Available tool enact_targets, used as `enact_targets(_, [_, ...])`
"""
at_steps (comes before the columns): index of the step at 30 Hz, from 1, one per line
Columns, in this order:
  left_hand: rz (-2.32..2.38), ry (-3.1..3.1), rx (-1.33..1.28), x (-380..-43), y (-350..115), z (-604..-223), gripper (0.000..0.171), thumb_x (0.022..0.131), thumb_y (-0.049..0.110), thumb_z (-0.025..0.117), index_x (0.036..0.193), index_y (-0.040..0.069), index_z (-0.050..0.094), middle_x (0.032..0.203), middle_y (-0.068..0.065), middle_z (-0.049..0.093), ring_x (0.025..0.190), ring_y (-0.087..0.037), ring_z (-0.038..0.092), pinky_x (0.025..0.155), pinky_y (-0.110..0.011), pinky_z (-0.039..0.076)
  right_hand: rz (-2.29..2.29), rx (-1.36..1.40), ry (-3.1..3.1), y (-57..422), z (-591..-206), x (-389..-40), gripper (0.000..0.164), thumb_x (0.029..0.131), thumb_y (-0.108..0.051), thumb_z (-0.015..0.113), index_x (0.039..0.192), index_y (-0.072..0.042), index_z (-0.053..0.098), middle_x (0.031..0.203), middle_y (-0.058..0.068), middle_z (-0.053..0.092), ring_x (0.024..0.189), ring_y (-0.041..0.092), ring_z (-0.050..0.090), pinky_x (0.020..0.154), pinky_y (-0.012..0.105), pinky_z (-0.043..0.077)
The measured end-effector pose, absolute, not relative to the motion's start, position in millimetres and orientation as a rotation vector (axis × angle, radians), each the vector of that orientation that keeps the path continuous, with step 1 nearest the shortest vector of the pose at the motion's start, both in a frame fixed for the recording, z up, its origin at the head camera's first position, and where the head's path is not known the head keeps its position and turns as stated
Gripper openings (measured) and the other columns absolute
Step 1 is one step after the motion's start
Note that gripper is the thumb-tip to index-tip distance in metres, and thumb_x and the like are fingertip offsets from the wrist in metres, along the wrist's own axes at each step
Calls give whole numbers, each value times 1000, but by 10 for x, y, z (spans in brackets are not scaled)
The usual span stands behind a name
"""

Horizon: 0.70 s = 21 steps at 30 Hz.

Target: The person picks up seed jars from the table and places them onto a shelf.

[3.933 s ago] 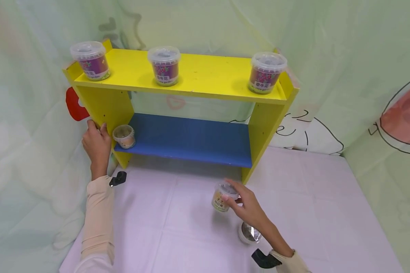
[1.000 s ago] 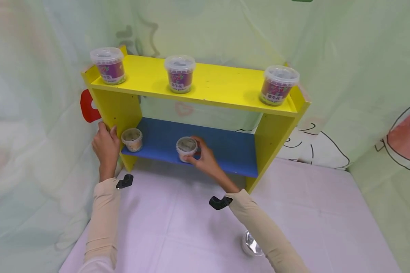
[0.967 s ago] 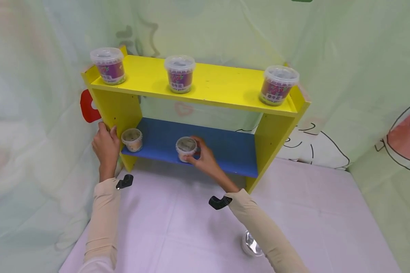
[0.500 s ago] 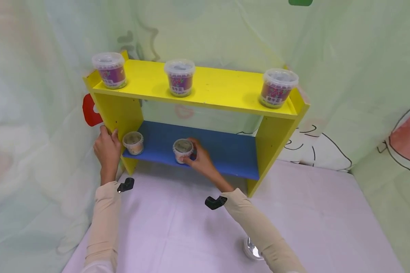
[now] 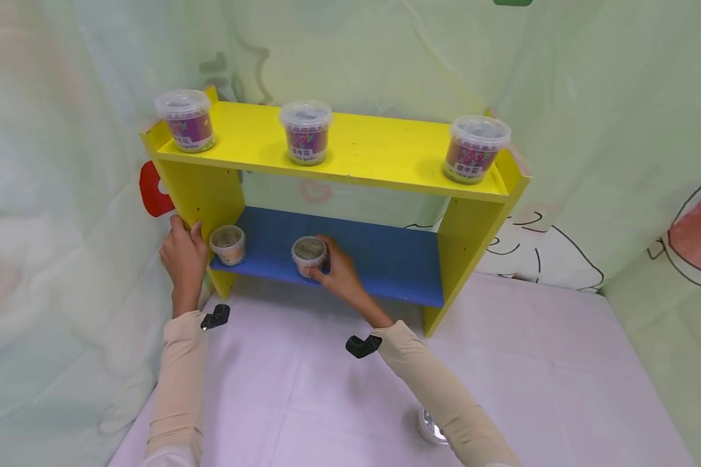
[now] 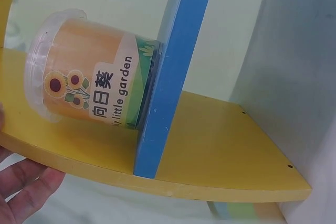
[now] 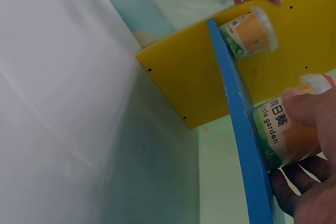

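Thumb and fingers of my right hand [image 5: 343,275] grip a lidded sunflower planting cup [image 5: 308,257] at the middle of the blue lower shelf [image 5: 380,256]. In the right wrist view, the base of this planting cup [image 7: 286,135] meets the shelf, with the thumb across its label. My left hand [image 5: 184,256] holds the front edge of the yellow left side panel [image 5: 195,194]. Just beside it stands another sunflower planting cup [image 5: 229,248], on the shelf's left end. Its orange label [image 6: 84,77] shows in the left wrist view.
The yellow top shelf [image 5: 380,143] carries three purple-labelled planting cups, at its left [image 5: 187,126], middle [image 5: 307,137] and right [image 5: 476,152]. Another cup [image 5: 432,428] rests on the table, partly hidden by the right sleeve. Printed cloth [image 5: 596,97] hangs behind the unit.
My right hand has brought the sunflower planting cup up from the table to the blue shelf, then slightly left along it. My left hand has kept its hold on the panel.
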<state>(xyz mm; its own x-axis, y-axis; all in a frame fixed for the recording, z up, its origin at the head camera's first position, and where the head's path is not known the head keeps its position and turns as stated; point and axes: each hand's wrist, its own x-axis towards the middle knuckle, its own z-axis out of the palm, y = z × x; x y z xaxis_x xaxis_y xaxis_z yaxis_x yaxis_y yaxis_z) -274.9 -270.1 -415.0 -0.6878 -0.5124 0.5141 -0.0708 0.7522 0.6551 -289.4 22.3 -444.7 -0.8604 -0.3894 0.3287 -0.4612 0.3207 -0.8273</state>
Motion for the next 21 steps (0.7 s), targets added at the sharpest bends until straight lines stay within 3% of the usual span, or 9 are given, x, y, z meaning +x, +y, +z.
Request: enact_targets(21, [-790, -2230, 435, -2754, -2702, -4157, 43, 102, 36, 46, 122, -2, 48, 101, -26, 63, 91, -44, 61, 86, -52, 52, 1547, 864, -2412, 205, -4486, -2870, 72, 84, -3, 74, 144, 7, 34, 132, 25, 53, 117, 37, 58, 88, 44, 57])
